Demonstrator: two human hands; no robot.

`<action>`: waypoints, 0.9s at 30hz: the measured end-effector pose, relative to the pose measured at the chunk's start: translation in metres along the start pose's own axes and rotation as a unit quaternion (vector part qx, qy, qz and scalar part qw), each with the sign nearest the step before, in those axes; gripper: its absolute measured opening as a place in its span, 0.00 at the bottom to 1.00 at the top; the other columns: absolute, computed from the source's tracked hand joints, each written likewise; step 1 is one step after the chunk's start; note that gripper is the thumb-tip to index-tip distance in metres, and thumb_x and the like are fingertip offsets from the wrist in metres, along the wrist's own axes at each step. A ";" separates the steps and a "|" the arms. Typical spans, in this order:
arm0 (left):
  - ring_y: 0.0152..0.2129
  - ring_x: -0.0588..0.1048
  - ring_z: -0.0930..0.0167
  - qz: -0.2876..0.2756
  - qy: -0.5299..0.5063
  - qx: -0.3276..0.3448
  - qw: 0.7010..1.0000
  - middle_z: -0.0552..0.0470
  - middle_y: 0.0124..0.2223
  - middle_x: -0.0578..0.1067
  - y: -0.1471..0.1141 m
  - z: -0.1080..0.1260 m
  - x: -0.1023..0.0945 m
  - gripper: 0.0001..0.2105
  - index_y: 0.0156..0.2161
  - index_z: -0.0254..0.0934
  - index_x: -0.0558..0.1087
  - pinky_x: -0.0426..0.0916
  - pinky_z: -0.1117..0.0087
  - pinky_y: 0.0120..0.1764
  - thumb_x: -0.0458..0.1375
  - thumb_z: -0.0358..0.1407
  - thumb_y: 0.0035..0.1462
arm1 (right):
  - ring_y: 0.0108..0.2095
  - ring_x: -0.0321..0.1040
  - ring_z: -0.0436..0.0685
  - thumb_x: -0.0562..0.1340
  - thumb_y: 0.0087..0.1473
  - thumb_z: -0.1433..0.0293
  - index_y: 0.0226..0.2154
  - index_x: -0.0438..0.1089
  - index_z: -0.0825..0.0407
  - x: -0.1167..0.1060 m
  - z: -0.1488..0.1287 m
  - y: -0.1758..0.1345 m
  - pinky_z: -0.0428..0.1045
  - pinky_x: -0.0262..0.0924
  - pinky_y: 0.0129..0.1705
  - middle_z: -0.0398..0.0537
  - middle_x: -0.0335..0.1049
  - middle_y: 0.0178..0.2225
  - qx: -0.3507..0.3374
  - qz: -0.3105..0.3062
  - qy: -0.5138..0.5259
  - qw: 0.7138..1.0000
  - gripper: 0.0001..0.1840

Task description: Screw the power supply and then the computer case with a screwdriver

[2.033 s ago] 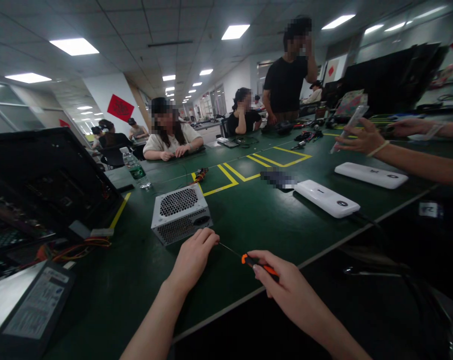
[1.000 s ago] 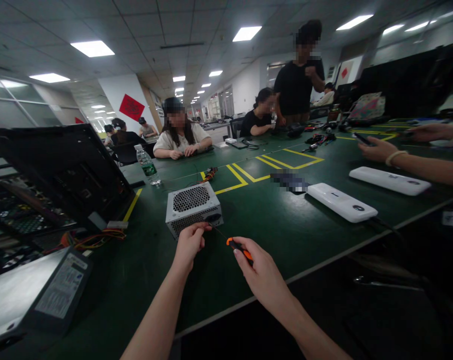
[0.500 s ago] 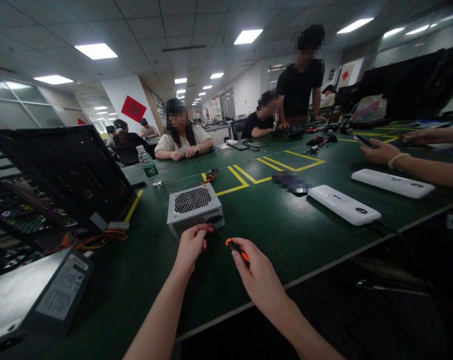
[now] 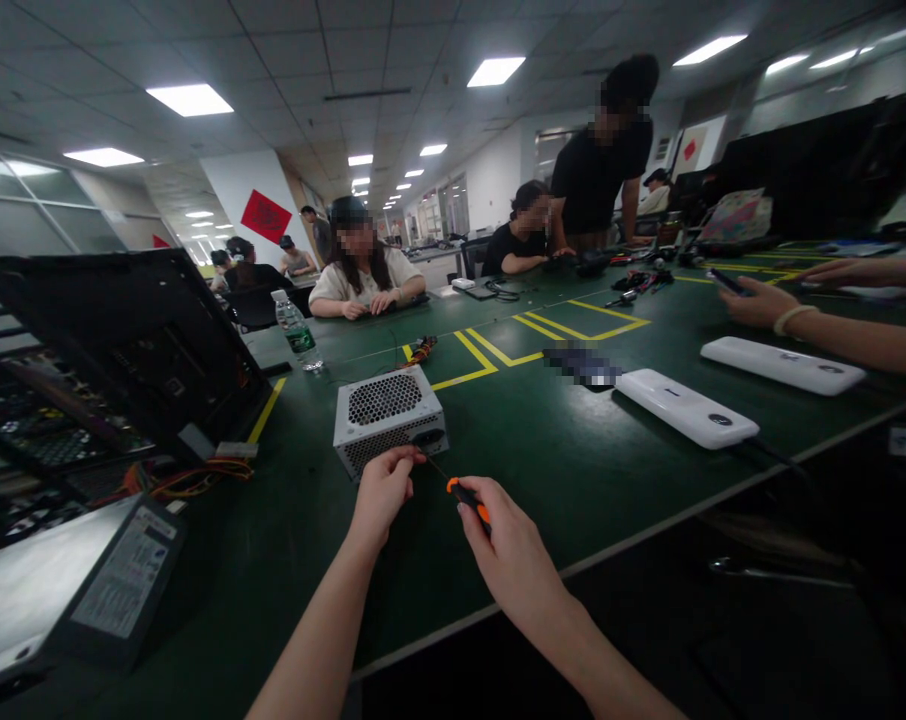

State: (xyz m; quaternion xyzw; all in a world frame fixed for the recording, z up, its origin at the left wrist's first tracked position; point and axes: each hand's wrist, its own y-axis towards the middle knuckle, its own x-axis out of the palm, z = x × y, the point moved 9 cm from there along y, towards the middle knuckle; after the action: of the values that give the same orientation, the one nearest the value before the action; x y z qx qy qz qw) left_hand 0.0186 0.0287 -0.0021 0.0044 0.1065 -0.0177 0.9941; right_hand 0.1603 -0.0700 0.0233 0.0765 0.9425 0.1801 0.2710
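Observation:
A grey computer power supply [image 4: 387, 412] with a honeycomb fan grille on top sits on the green table. My right hand [image 4: 509, 540] is closed around the black and orange handle of a screwdriver [image 4: 468, 500], whose thin shaft slants up and left toward the unit's near face. Beside the shaft's tip, at the power supply's lower front edge, my left hand [image 4: 387, 490] is pinched shut. Whatever lies between those fingertips is too small or hidden to make out. The black power socket [image 4: 427, 438] shows just above them.
To the left stand an open computer case [image 4: 123, 350] and a second power supply [image 4: 63, 590], with loose cables [image 4: 190, 478] between. A water bottle [image 4: 297, 332] stands behind. On the right lie white power banks [image 4: 685, 408], near a co-worker's hand holding a phone [image 4: 729, 283].
My right hand and the screwdriver handle have shifted slightly to the left. My left hand and the power supply stay almost in place.

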 end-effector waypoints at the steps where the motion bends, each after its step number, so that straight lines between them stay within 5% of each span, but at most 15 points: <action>1: 0.11 0.59 0.84 -0.001 0.003 0.001 1.000 0.45 0.37 0.73 0.000 0.000 0.000 0.14 0.37 0.29 0.68 0.50 0.80 0.13 0.50 0.36 0.47 | 0.40 0.63 0.55 0.49 0.54 0.72 0.43 0.59 0.51 0.000 0.000 0.000 0.53 0.59 0.41 0.50 0.64 0.40 -0.001 0.004 0.000 1.000 0.13; 15: 0.12 0.62 0.81 0.006 0.082 0.052 0.995 0.46 0.36 0.74 0.004 0.000 -0.002 0.12 0.38 0.32 0.68 0.56 0.78 0.16 0.50 0.35 0.50 | 0.39 0.63 0.54 0.50 0.51 0.74 0.42 0.58 0.51 -0.001 0.003 -0.001 0.51 0.58 0.40 0.49 0.63 0.40 0.008 0.000 0.010 1.000 0.13; 20: 0.12 0.64 0.79 0.024 0.139 0.070 0.988 0.48 0.35 0.75 0.005 0.004 -0.004 0.11 0.37 0.33 0.69 0.59 0.76 0.18 0.49 0.35 0.50 | 0.31 0.64 0.52 0.48 0.54 0.70 0.41 0.59 0.52 0.005 0.009 0.001 0.49 0.57 0.33 0.47 0.66 0.32 0.051 -0.033 0.025 0.998 0.12; 24: 0.15 0.67 0.76 0.053 0.199 0.097 0.974 0.48 0.33 0.75 0.001 0.013 -0.006 0.10 0.35 0.34 0.70 0.60 0.75 0.21 0.50 0.35 0.50 | 0.22 0.60 0.48 0.47 0.55 0.68 0.43 0.56 0.51 0.018 0.012 0.000 0.45 0.55 0.24 0.42 0.64 0.25 0.081 -0.062 0.133 0.986 0.13; 27: 0.17 0.69 0.75 0.068 0.229 0.110 0.965 0.49 0.31 0.75 -0.001 0.016 -0.007 0.10 0.34 0.35 0.71 0.60 0.75 0.23 0.49 0.36 0.51 | 0.18 0.54 0.45 0.51 0.52 0.66 0.45 0.53 0.49 0.035 0.018 -0.003 0.41 0.46 0.15 0.41 0.61 0.27 0.167 -0.091 0.279 0.941 0.16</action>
State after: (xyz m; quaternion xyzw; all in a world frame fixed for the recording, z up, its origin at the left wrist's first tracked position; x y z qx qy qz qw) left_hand 0.0147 0.0282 0.0148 0.1247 0.3286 0.0395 0.9354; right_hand 0.1409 -0.0593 -0.0091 -0.0190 0.9998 0.0089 -0.0043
